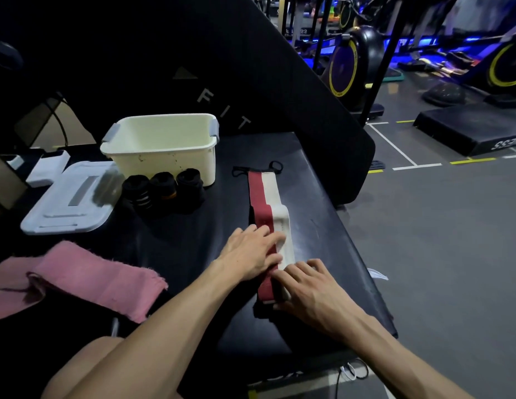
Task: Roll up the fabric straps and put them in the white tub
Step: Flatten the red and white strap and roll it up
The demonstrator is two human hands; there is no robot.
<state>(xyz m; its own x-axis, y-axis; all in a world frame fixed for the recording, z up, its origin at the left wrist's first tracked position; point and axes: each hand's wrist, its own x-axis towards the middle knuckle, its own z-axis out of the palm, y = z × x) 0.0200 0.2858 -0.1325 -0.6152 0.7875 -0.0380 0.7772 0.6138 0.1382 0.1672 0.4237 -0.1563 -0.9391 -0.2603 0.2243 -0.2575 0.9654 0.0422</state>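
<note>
Near the bench edge (352, 243), both flat hands' grips (251, 251) (305, 286) press the strap (264, 197).

Both forearms reach forward, the left hand (251, 253) palm-down with straight fingers, the right hand (308, 289) just near-right, fingers slightly bent.

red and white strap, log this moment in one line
red and white strap: flat on bench | left hand: pressing it | right hand: at near end | white tub: lid off

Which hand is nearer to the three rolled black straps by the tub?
Left. The left hand rests on the red and white strap, below and right of the rolled black straps; the right hand lies farther toward the bench's near edge.
</note>
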